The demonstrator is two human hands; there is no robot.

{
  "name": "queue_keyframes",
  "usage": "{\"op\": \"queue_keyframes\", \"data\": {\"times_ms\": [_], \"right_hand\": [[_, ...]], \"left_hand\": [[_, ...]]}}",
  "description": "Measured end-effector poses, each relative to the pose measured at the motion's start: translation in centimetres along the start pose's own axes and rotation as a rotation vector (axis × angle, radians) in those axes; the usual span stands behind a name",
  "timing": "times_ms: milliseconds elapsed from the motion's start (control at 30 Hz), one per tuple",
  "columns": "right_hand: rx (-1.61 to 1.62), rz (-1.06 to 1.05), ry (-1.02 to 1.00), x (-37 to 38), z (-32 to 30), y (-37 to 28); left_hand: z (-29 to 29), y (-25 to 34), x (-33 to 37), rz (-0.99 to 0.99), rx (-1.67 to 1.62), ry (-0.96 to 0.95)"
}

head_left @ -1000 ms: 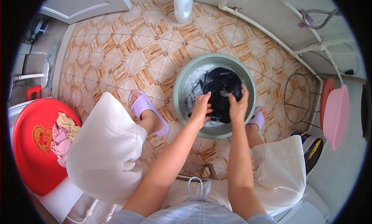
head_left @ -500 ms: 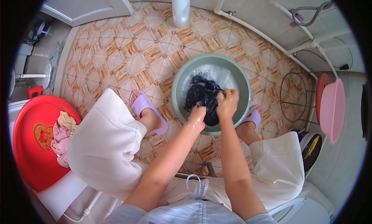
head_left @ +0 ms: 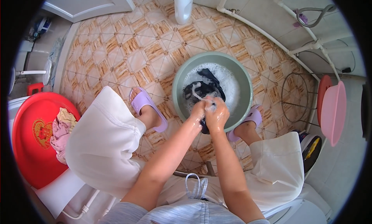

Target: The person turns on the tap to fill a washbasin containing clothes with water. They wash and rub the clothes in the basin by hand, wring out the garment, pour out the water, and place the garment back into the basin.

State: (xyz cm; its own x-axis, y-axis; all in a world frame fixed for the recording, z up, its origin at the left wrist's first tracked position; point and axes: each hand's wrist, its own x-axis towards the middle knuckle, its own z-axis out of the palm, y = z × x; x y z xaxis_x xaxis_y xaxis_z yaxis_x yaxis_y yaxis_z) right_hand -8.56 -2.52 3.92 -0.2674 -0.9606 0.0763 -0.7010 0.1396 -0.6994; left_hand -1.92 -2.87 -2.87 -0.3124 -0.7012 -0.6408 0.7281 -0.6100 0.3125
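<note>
Head cam: wet dark garment (head_left: 215,89) squeezed btwn both hands, partly in green washbasin (head_left: 245,96).
L hand (head_left: 198,111) & R hand (head_left: 217,114) together at basin's near side, fingers curled round bunched cloth, L fingertips hidden; rest of it in sudsy water (head_left: 232,82). White bottle (head_left: 183,9) beyond basin; red tub (head_left: 29,146) w/ pink + beige clothes (head_left: 61,135) well left.

Room above foam (head_left: 231,82) beyond right hand (head_left: 217,114), dark cloth (head_left: 217,89) blocking ahead of left hand (head_left: 198,109), basin rim (head_left: 177,86) around

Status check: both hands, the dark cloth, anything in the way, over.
Left hand and right hand together, clenched on dark cloth. Cloth bunched, partly in suds inside grey-green basin. Suds and hands hide some cloth.
</note>
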Motion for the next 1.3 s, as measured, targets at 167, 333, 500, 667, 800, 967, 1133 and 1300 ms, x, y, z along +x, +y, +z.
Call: {"op": "queue_keyframes", "data": {"times_ms": [167, 333, 500, 667, 800, 967, 1133, 1300], "right_hand": [[0.46, 0.541, -0.216, 3.3, 0.1, 5.3], [0.381, 0.537, 0.235, 6.6, -0.8, 10.4], [-0.016, -0.021, 0.005, 6.0, 2.4, 11.1], [-0.557, 0.012, -0.253, 3.1, 6.0, 9.1], [-0.443, 0.178, -0.451, 2.6, 7.6, 11.8], [-0.714, 0.043, -0.734, 2.1, 8.9, 17.5], [-0.392, 0.264, -0.918, 6.1, 7.1, 17.2], [0.271, 0.516, -0.012, 6.5, 4.6, 14.3]], "left_hand": [[5.4, 1.4, -2.8, 0.045, 0.199, 0.421], [5.0, 1.8, -2.1, 0.421, 0.669, 0.524], [1.3, 3.5, -0.5, 0.629, 1.828, 0.6], [-1.1, 3.2, 3.4, 0.745, 2.172, 0.292], [-0.9, 3.2, 4.8, 0.539, 2.239, 0.262], [-2.7, 2.3, 7.3, 0.101, 1.823, 0.146], [-2.2, 4.0, 8.7, -0.034, 2.201, 0.039], [-2.1, 4.4, 6.9, 0.299, 1.601, 0.164]]}}
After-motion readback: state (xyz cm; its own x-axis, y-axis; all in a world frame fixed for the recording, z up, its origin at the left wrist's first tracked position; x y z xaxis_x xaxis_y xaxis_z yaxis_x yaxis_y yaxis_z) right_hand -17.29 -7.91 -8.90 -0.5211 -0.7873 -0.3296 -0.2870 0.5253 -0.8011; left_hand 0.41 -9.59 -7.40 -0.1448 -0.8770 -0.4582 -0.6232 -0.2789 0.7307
